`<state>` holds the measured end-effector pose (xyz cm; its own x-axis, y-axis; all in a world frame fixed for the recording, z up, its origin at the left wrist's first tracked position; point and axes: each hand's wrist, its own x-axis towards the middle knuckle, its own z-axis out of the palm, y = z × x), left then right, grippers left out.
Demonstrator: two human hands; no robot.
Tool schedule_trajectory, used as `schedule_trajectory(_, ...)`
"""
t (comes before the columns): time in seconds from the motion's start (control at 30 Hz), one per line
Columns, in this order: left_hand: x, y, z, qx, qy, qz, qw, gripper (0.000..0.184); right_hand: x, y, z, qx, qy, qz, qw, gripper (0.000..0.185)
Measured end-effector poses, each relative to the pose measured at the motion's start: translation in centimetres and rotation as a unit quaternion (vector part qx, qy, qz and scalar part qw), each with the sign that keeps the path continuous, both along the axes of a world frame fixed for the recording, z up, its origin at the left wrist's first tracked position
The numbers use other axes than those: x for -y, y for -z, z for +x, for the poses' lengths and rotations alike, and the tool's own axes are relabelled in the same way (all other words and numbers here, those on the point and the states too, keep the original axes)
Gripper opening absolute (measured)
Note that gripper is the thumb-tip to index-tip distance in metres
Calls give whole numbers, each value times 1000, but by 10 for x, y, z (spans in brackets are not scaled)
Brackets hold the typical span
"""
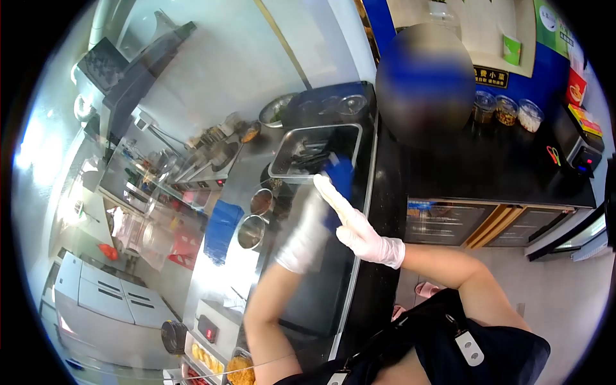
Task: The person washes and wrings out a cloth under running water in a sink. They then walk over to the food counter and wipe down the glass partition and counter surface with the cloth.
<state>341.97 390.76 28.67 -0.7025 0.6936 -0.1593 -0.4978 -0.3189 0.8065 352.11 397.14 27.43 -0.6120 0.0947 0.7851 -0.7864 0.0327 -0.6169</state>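
Note:
My left hand (305, 224), in a pale glove, is smeared by motion over the dark counter (314, 289); its fingers cannot be made out. Close beside it, my right hand (359, 234) wears a white glove, its fingers stretched out flat and its fingertips near a blue cloth-like item (340, 174). Part of this blue item is hidden behind the hands, and whether either hand touches it is unclear. Just beyond the fingertips is a clear rectangular tray (276, 163) holding dark utensils. Metal containers (251, 231) stand left of my left hand.
A folded blue cloth (222, 231) lies at the left. Lidded jars (530, 115) and a black device (579, 144) stand on the right counter (449, 173). Food trays (212, 366) are at the bottom. A transparent panel borders the left side. A blurred patch hides part of the upper background.

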Motion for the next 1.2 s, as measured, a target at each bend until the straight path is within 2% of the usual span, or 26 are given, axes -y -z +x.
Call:
schedule_trajectory(0.07, 2, -94, -1, -106, -69, 45, 991, 44, -1, 1, 0, 8, 3, 3, 1000, 74)
schedule_trajectory(0.1, 8, -136, 2, -174, -9, 154, 973, 44, 0, 1, -1, 4, 1, -3, 1000, 74)
schedule_trajectory(0.13, 17, -170, 12, -208, -9, 200, 957, 46, 0, 3, -1, 1, 9, 0, 1000, 74)
schedule_trajectory(0.2, 20, -184, 16, -289, -27, 246, 925, 49, -2, 6, -1, 13, -18, -5, 1000, 77)
schedule_trajectory(0.27, 16, -174, 14, -391, -55, 246, 885, 51, -3, 8, -3, 13, -31, -7, 999, 79)
schedule_trajectory(0.37, -3, -120, -12, -173, 60, 237, 954, 53, 4, 4, -2, 3, 4, -27, 1000, 73)
schedule_trajectory(0.4, -11, -91, -14, -166, 20, 173, 971, 50, 3, 4, -1, 7, -6, -45, 999, 73)
schedule_trajectory(0.43, -13, -77, 3, -17, -9, 53, 998, 48, 4, 5, -1, 12, -19, -64, 998, 72)
schedule_trajectory(0.53, 3, 74, -2, -166, 25, -21, 986, 49, 4, 6, -4, 5, -50, -115, 992, 66)
schedule_trajectory(0.57, 12, 121, -5, -204, 110, -4, 973, 52, 3, 6, -5, 2, -57, -131, 990, 63)
schedule_trajectory(0.6, 23, 161, -3, 59, 151, -8, 987, 51, 5, 5, -5, -5, -72, -155, 985, 61)
schedule_trajectory(0.63, 27, 175, 19, -100, 93, 39, 990, 45, 5, 8, -9, -23, -68, -147, 987, 61)
schedule_trajectory(0.67, 41, 175, 28, 45, 92, -13, 995, 43, 6, 7, -7, -14, -71, -154, 985, 61)
schedule_trajectory(0.7, 53, 172, 35, 189, 88, -63, 976, 40, 7, 5, -6, -7, -74, -161, 984, 60)
schedule_trajectory(0.73, 59, 174, 37, 167, 87, -67, 980, 41, 6, 7, -7, 7, -80, -166, 983, 68)
schedule_trajectory(0.8, 60, 173, 34, 117, 87, -69, 987, 42, 6, 9, -7, 3, -85, -163, 983, 68)
schedule_trajectory(0.83, 56, 154, 32, 146, 91, -36, 984, 43, 4, 8, -9, -10, -94, -161, 982, 67)
schedule_trajectory(0.9, 52, 103, 32, 202, 99, 26, 974, 46, 2, 1, -2, 51, -137, -224, 963, 67)
schedule_trajectory(0.93, 49, 65, 38, 150, 78, 57, 984, 47, 2, -2, 1, 82, -158, -256, 950, 67)
schedule_trajectory(0.97, 46, 22, 45, 96, 56, 88, 990, 48, 7, 3, -3, 49, -121, -245, 961, 52)
schedule_trajectory(1.03, 46, -59, 54, -56, -8, 73, 996, 50, 6, 8, -10, -43, -103, -206, 972, 49)
schedule_trajectory(1.07, 59, -101, 61, -33, -42, 32, 998, 50, 7, 8, -11, -54, -110, -215, 969, 46)
schedule_trajectory(1.1, 68, -116, 37, -99, -63, 78, 990, 49, 6, 6, -8, -29, -112, -209, 971, 52)
schedule_trajectory(1.13, 71, -153, 53, -178, -54, 123, 975, 48, 4, 3, -5, -5, -112, -203, 973, 58)
schedule_trajectory(1.17, 73, -171, 58, -317, -118, 149, 929, 54, 2, 2, -2, 20, -112, -197, 974, 65)
schedule_trajectory(1.2, 73, -174, 59, -363, -137, 159, 908, 57, 1, 1, -3, 13, -114, -191, 975, 64)
